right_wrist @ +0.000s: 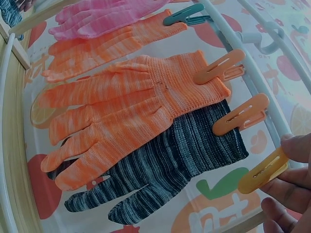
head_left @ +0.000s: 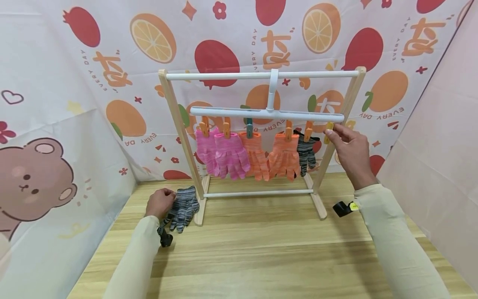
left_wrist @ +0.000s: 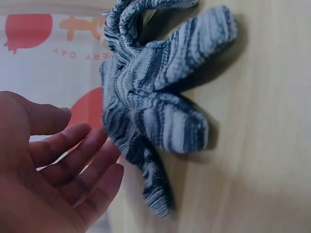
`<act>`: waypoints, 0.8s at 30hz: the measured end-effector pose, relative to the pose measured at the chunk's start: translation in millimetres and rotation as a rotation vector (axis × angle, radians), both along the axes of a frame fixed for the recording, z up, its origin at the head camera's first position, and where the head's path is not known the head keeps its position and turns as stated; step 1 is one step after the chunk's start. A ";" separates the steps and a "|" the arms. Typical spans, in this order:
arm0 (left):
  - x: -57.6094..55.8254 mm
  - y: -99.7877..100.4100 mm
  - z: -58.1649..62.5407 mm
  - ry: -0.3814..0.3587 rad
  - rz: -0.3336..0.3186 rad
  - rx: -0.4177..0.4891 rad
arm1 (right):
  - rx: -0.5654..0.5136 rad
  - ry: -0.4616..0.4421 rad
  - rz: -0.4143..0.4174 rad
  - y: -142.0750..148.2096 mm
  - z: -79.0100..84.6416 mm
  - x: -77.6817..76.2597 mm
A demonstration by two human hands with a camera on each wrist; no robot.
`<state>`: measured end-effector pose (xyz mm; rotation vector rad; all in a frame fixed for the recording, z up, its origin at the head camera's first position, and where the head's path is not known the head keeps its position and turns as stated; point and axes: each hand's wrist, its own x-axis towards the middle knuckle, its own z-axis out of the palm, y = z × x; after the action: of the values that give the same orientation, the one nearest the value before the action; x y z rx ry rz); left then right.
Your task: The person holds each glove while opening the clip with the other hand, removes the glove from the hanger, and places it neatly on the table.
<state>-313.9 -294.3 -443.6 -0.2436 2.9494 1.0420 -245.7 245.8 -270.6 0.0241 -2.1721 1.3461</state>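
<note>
My right hand (head_left: 352, 153) pinches a yellow clothespin (right_wrist: 265, 171) between thumb and fingers, at the right end of the white hanger bar (head_left: 231, 113). To its left hangs a dark grey striped glove (right_wrist: 160, 155), clipped by an orange clothespin (right_wrist: 241, 115) and partly behind an orange glove (right_wrist: 121, 104). Down on the table, my left hand (head_left: 161, 203) is beside another grey striped glove (head_left: 184, 207). In the left wrist view, the fingers (left_wrist: 73, 160) are loosely bent, fingertips right at the edge of that glove, none of them curled round it.
Two pink gloves (head_left: 229, 153) and a second orange glove (head_left: 255, 155) also hang from the bar, under orange clothespins and a teal clothespin (head_left: 249, 128). A wooden rack (head_left: 173, 112) with white rods carries the hanger. Printed cloth (head_left: 239, 33) stands behind.
</note>
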 end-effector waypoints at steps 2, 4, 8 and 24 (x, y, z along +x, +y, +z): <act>3.6 0.0 3.7 0.009 -0.008 -0.020 | -0.008 -0.005 0.003 -0.1 -0.7 0.2; 7.9 1.7 7.6 0.033 -0.014 -0.032 | -0.011 -0.008 -0.001 0.0 -1.0 0.1; 19.2 11.3 20.4 0.090 -0.048 -0.038 | -0.005 0.004 -0.018 1.2 -1.1 -0.1; 62.7 107.2 83.9 0.285 -0.462 -0.022 | 0.038 0.040 -0.094 5.4 -1.4 3.4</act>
<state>-251.2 -187.1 -359.7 0.6082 3.0205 1.0424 -242.3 251.2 -272.0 -0.0358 -2.1377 1.2411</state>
